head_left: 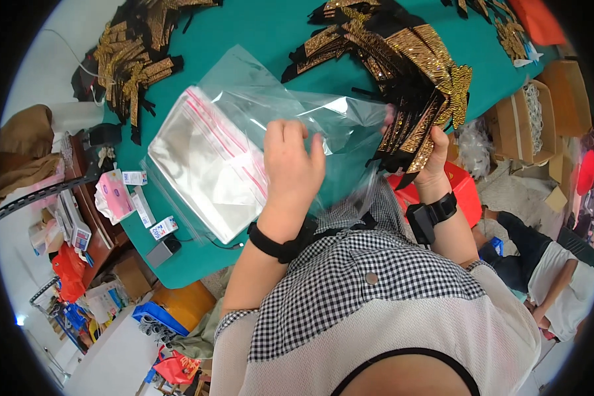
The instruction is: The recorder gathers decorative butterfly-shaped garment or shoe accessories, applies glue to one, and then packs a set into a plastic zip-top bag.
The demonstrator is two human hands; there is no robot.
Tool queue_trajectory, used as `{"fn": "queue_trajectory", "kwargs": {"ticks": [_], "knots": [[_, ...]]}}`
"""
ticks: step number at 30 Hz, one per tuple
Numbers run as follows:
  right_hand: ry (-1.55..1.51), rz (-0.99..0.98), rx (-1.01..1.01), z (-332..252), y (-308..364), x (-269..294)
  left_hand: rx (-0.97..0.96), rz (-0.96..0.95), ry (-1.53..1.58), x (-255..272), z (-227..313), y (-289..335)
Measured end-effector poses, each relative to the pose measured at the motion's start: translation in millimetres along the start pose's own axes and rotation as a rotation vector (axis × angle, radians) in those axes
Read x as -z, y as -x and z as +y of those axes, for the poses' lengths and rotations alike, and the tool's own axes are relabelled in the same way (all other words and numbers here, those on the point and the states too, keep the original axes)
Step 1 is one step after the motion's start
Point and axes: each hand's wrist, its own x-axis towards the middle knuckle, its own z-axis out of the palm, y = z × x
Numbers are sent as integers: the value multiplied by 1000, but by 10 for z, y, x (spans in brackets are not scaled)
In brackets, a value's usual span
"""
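The left hand (292,165) gripped a clear bag (323,115) over the green bench (257,26); at three o'clock, the right hand (434,155) clutched gold-and-black bows (419,122).

Open green tabletop (270,30) runs up the middle, between the pile of black-and-gold sequined pieces (135,63) at far left and the larger heap (389,49) at right — a hand could pass there. The stack of clear zip bags (208,168) blocks the near-left surface, with small boxes (142,204) crowding the table's left edge. Cardboard boxes (528,122) close off the right side.
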Motion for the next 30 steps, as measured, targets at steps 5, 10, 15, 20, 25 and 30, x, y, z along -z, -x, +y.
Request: {"fn": "queue_trajectory", "kwargs": {"ticks": [5, 10, 15, 20, 25, 30], "knots": [[127, -5, 96, -190, 148, 99, -165, -87, -5, -130, -36, -195], [-48, -156, -6, -384, 563, 192, -203, -204, -58, -223, -134, -368], [79, -69, -223, -301, 679, 518, -102, -367, 199, -230, -202, -500], [131, 131, -318, -143, 594, 615, -36, -418, 218, -136, -183, -559], [350, 154, -372, -121, 558, 347, 33, -158, 250, -151, -79, -642], [604, 62, -338, 15, 480, 90, -56, -154, -16, -184, -150, -806]]}}
